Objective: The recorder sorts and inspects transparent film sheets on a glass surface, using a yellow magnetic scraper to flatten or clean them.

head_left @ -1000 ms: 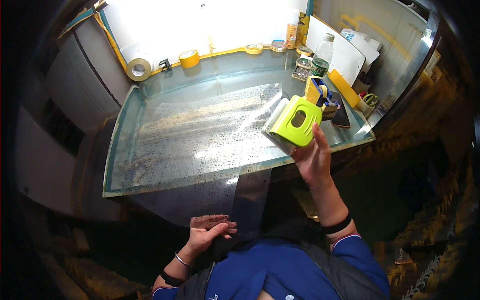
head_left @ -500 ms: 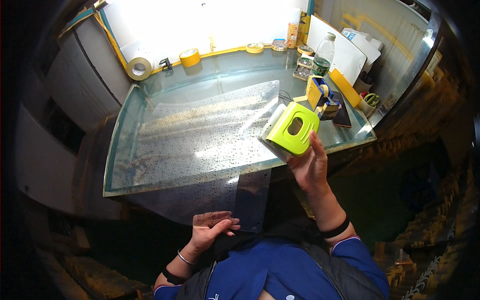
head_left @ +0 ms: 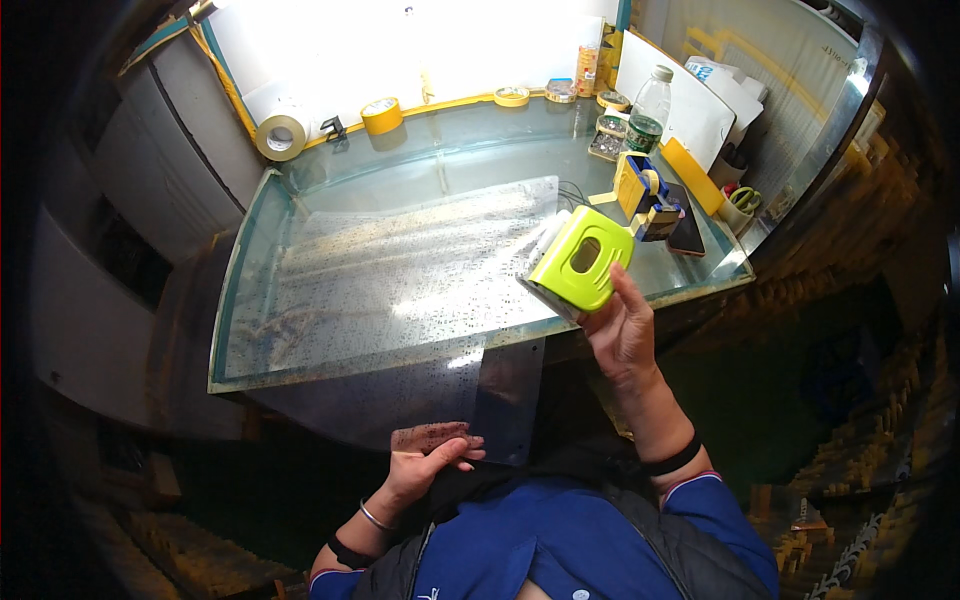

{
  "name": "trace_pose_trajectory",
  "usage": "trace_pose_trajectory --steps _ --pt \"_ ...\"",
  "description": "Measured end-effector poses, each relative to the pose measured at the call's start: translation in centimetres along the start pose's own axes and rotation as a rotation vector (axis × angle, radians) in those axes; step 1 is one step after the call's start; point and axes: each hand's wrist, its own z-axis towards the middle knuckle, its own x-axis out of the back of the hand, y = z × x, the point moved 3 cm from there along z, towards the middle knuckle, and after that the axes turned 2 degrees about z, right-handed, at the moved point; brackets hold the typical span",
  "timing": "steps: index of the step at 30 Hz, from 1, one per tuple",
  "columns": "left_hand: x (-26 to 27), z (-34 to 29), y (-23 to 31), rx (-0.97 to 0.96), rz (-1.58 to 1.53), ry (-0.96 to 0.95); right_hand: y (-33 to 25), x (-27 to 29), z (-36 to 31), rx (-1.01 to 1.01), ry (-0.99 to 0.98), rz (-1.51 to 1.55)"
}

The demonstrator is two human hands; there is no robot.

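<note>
A lime-green hole punch (head_left: 582,258) is tilted above the right part of the glass table, and my right hand (head_left: 622,335) grips it by its near end. A large transparent film (head_left: 400,275) with rows of small dark marks lies across the glass, its near part hanging over the front edge. My left hand (head_left: 430,460) pinches that overhanging part at its near edge, thumb on top. The fingers show through the film from beneath. Small dark holes can be seen along the film's right margin.
Tape rolls (head_left: 381,116) line the back of the glass table (head_left: 330,378). To the right stand a blue-and-yellow tape dispenser (head_left: 645,195), a clear bottle (head_left: 650,108) and a cup with green-handled scissors (head_left: 738,207). A dark phone-like slab (head_left: 687,225) lies beside the dispenser.
The hole punch in my right hand has shifted slightly left. The film's far right corner has come down a little. My left hand has moved slightly right, still pinching the film.
</note>
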Motion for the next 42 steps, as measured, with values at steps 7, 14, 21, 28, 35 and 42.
trace_pose_trajectory --steps 7,14,21,28,35,42 --pt "0.2 2.5 2.3 -0.045 -0.082 0.033 -2.8 1.7 -0.9 0.091 0.077 0.062" --pt "-1.5 6.2 3.3 0.254 -0.180 -0.188 -3.0 3.2 -3.2 0.029 0.082 0.054" --pt "-4.3 2.0 3.4 0.056 0.234 -0.296 -0.4 2.6 -4.1 -0.391 -0.221 -0.107" --pt "-7.0 0.5 9.3 -0.630 1.115 -0.171 4.4 1.0 -5.6 -0.726 -0.424 -0.300" --pt "-7.5 1.1 11.4 -0.543 1.036 -0.147 1.9 -1.9 -6.3 -0.779 -0.473 -0.100" --pt "-2.0 10.9 19.4 -0.339 0.951 0.203 -4.4 1.3 -2.1 -0.335 -0.370 -0.358"
